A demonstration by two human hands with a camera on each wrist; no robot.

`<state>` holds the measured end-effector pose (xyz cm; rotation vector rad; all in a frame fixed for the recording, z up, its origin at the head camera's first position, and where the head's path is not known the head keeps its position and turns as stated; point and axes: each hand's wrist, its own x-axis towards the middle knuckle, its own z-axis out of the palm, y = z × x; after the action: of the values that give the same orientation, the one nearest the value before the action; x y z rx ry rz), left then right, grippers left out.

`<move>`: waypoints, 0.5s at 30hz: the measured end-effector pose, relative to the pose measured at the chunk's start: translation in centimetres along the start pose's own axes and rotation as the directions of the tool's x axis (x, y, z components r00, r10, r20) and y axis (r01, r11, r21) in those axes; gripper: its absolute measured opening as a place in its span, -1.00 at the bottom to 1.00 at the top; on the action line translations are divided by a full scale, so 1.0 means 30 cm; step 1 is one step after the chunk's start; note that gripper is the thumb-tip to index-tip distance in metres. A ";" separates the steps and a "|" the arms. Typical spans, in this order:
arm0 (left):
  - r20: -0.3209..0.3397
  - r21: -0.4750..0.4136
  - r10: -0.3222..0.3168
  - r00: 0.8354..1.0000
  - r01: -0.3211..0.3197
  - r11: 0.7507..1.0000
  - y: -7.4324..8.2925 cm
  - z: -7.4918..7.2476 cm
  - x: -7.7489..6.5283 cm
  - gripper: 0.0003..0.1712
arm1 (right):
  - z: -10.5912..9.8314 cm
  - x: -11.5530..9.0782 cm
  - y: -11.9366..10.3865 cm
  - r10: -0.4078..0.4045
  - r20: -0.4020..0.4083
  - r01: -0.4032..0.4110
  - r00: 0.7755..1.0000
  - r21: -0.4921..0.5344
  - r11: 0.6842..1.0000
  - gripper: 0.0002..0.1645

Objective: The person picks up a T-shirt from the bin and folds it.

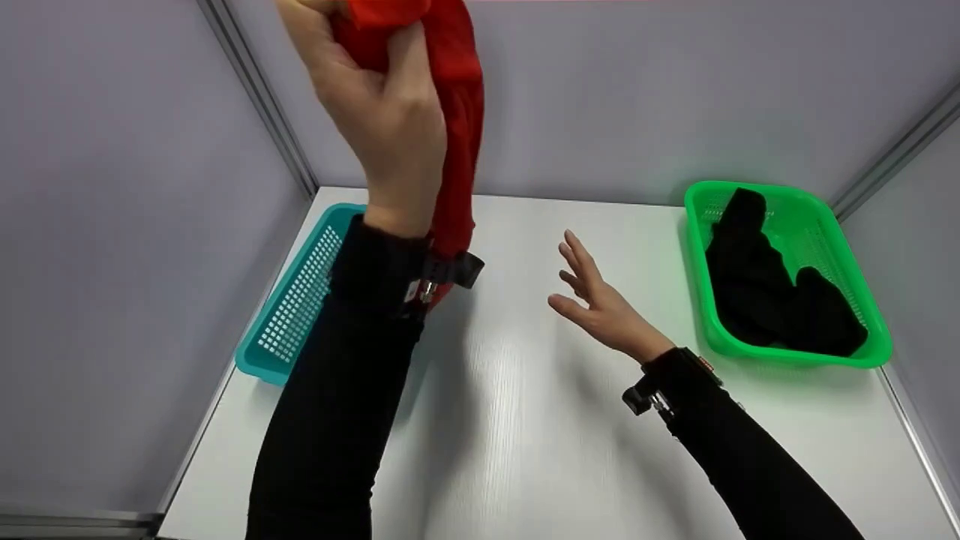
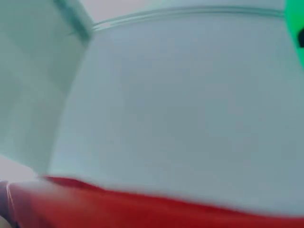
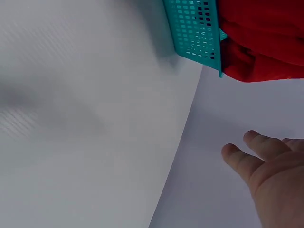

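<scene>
White tabletop [image 1: 510, 457] | left hand [image 1: 386, 120] grips red cloth [image 1: 459, 112] left of green plastic basket [image 1: 795, 232] | right hand [image 1: 609, 311], fingers spread, nearer that basket

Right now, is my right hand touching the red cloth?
Apart. The head view shows it: white tabletop is visible between the right hand and the red cloth, which your left hand holds up.

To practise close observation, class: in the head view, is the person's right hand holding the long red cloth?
No: the right hand hovers empty over the smooth white table, while the left hand grips the red cloth.
</scene>
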<state>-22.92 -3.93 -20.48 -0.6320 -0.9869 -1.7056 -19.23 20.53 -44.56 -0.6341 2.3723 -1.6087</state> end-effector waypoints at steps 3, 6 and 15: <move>0.014 -0.088 0.051 0.999 -0.050 0.995 0.009 0.015 0.015 -0.55 | 0.005 0.002 -0.006 -0.013 0.003 0.013 1.000 0.010 1.000 0.11; 0.099 -0.165 0.069 0.993 -0.053 0.985 0.018 0.050 -0.006 -0.54 | 0.010 0.007 -0.012 -0.029 0.003 0.029 1.000 0.053 0.998 0.18; 0.374 -0.272 -0.187 0.909 0.300 0.915 0.087 0.121 -0.132 -0.75 | 0.012 -0.001 -0.036 -0.026 -0.107 0.048 0.994 0.213 0.976 -0.25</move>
<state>-19.29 0.81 -20.89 -1.0865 -1.0683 -2.0519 -18.81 19.90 -43.72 -0.5670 2.2223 -1.9247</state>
